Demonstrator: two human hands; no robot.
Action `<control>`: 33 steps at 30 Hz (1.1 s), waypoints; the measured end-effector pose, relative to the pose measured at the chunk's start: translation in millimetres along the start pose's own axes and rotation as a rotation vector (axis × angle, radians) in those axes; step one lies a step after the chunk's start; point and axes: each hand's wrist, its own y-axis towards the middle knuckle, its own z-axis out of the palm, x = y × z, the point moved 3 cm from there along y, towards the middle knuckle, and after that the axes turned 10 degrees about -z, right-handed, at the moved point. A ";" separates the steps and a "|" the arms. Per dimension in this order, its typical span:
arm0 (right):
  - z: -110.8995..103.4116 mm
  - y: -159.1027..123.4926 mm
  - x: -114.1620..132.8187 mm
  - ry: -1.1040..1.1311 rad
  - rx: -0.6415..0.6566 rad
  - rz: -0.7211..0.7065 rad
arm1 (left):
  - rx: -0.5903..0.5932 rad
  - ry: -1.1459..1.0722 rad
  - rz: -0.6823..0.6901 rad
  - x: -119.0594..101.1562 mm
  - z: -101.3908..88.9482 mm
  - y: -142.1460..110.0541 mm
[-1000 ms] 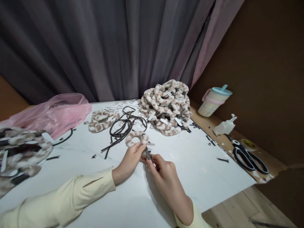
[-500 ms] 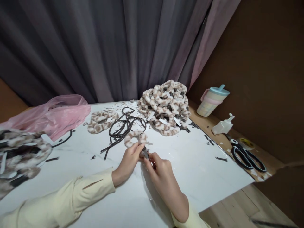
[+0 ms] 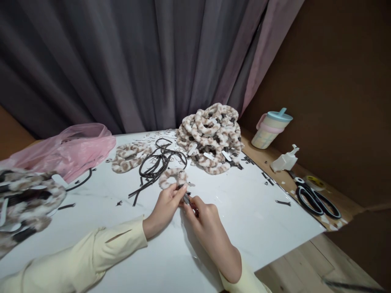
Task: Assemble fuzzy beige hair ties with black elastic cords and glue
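Note:
My left hand (image 3: 164, 206) pinches the near edge of a fluffy leopard-print hair tie (image 3: 171, 176) lying on the white table top (image 3: 259, 211). My right hand (image 3: 204, 217) meets it from the right, fingers closed on a small dark grey piece (image 3: 186, 199) at the hair tie's end. Both hands rest low on the table, fingertips almost touching. Just beyond them lies a tangle of dark elastic cords (image 3: 159, 162).
A big heap of finished leopard hair ties (image 3: 210, 138) sits at the back. More lie at the left edge (image 3: 24, 203) beside a pink plastic bag (image 3: 70, 148). Black scissors (image 3: 317, 201), a lidded cup (image 3: 270, 130) and a white object (image 3: 285, 162) stand on the wooden ledge at right.
Both hands have stayed pinched together at the hair tie, shifting slightly left and away. The view has drifted a little to the right.

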 end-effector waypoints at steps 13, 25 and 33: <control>-3.1 0.7 -1.5 0.056 -0.012 0.055 | -0.025 -0.029 -0.036 -1.8 1.1 0.3; -9.2 -4.1 0.6 0.168 -0.110 0.116 | 0.011 -0.067 -0.067 -0.4 -1.4 3.0; -6.6 -2.9 -0.4 0.127 -0.103 0.098 | -0.001 -0.074 -0.069 -1.1 -1.1 4.4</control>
